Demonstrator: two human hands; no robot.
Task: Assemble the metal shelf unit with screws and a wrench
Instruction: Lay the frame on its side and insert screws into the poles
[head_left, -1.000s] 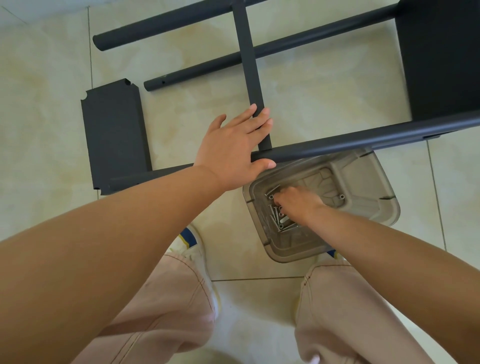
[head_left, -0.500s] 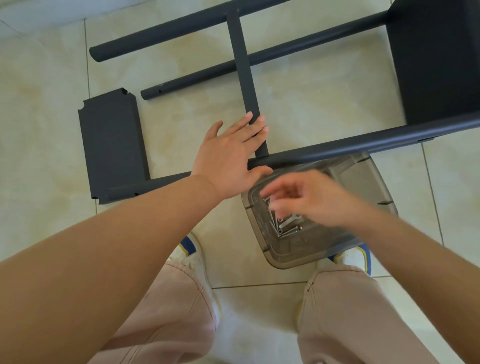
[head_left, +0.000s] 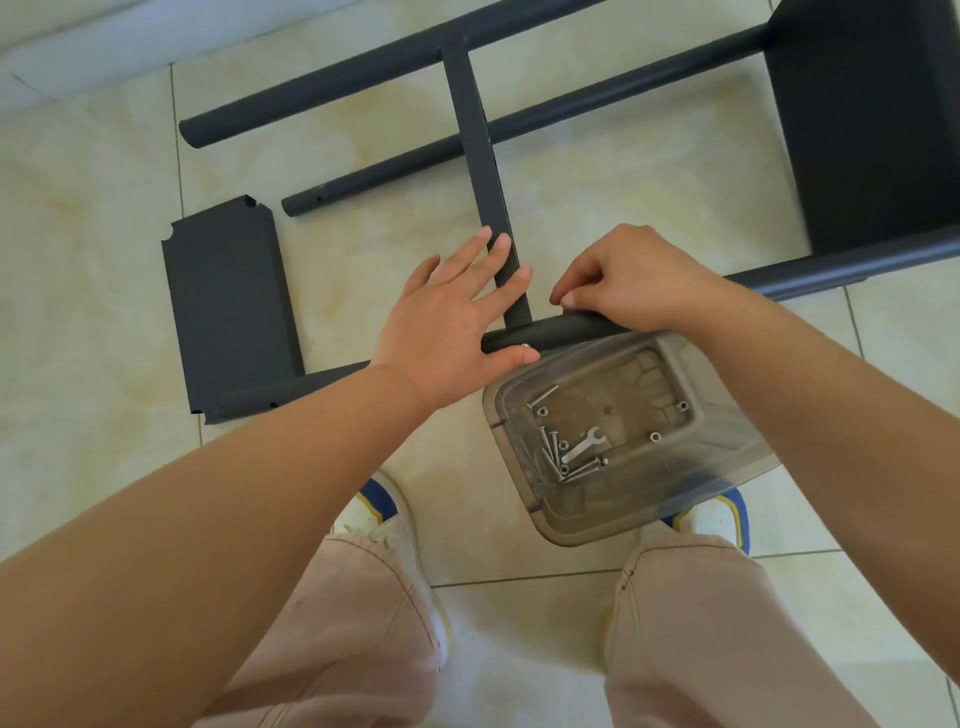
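Having left tray (head_left: 727, 467), right hand (head_left: 628, 275) at tube (head_left: 571, 330)

The right hand (head_left: 631, 278) curls its fingertips together above the near tube (head_left: 561, 332), and whatever they pinch is too small to tell. The left hand (head_left: 452, 322) hides the tube's middle stretch. The black shelf panel (head_left: 872, 130) runs off the right edge. The bin (head_left: 524, 395) is partly hidden under the right forearm.
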